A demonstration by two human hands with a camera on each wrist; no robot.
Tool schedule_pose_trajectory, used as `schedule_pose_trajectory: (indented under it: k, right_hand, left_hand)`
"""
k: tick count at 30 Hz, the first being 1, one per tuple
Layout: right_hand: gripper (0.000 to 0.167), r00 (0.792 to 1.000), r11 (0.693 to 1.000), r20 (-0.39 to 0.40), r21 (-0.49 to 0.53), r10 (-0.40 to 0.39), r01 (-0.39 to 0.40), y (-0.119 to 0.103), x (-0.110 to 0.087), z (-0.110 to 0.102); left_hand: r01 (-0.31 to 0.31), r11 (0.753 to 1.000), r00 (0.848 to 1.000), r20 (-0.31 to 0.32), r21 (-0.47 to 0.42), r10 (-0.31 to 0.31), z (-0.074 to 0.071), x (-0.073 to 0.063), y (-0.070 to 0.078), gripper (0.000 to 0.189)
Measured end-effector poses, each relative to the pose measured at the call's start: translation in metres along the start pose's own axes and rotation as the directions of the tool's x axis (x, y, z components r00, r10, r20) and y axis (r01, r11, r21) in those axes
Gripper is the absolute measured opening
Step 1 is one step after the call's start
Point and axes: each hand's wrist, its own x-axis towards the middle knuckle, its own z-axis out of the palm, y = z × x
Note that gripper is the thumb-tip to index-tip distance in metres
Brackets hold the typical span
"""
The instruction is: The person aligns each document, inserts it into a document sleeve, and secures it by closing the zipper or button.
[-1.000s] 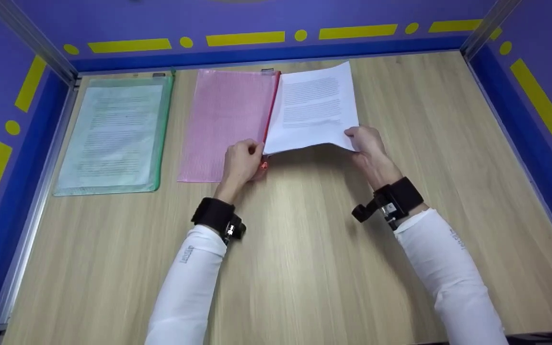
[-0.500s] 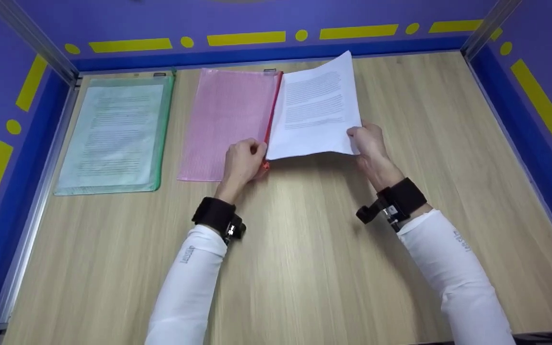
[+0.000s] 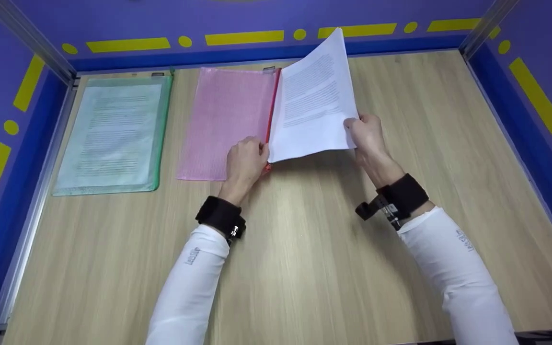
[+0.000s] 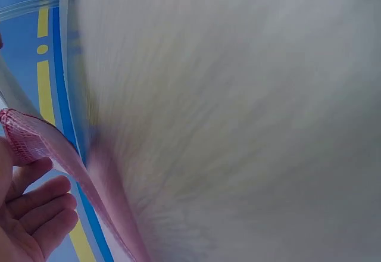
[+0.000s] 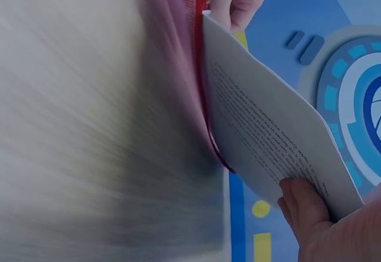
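A pink mesh zipper pouch [image 3: 230,122] lies at the back of the table, its red zipper edge facing right. Near the front end of that edge my left hand [image 3: 246,159] pinches the pouch between thumb and finger, lifting the mesh; the other fingers [image 4: 50,205] show below it in the left wrist view. A stack of printed paper [image 3: 312,103] stands tilted, its left edge along the zipper opening and its far right corner raised high. My right hand [image 3: 368,136] grips the paper's right edge, with the thumb on the printed face.
A green zipper pouch [image 3: 113,136] with printed paper inside lies flat at the left of the table. Blue and purple panels [image 3: 276,19] with yellow marks border the table [image 3: 295,268] at the back and sides.
The paper's far right corner has risen and shifted slightly left, so the sheets tilt more steeply. The right hand has moved slightly up with it; the left hand has turned a little at the zipper edge.
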Motion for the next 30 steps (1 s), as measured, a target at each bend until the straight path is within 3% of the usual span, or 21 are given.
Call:
schedule_pose_trajectory:
  k: [7, 15, 30]
  right_hand:
    - [0.046, 1.000, 1.000, 0.001, -0.007, -0.024, 0.024, -0.008, -0.003, -0.001]
    - [0.043, 0.997, 0.997, 0.018, 0.026, -0.070, 0.069, -0.012, -0.010, 0.011]
    - [0.042, 0.998, 0.996, 0.047, 0.073, -0.052, 0.048, 0.009, -0.013, 0.026]
  left_hand:
    - [-0.070, 0.991, 0.996, -0.041, 0.117, 0.075, 0.001, -0.002, 0.003, 0.025]
    - [-0.141, 0.948, 0.985, -0.058, 0.286, 0.164, 0.004, -0.004, 0.006, 0.021]
    - [-0.119, 0.967, 0.985, -0.094, 0.224, 0.143, 0.003, -0.006, 0.005, 0.026]
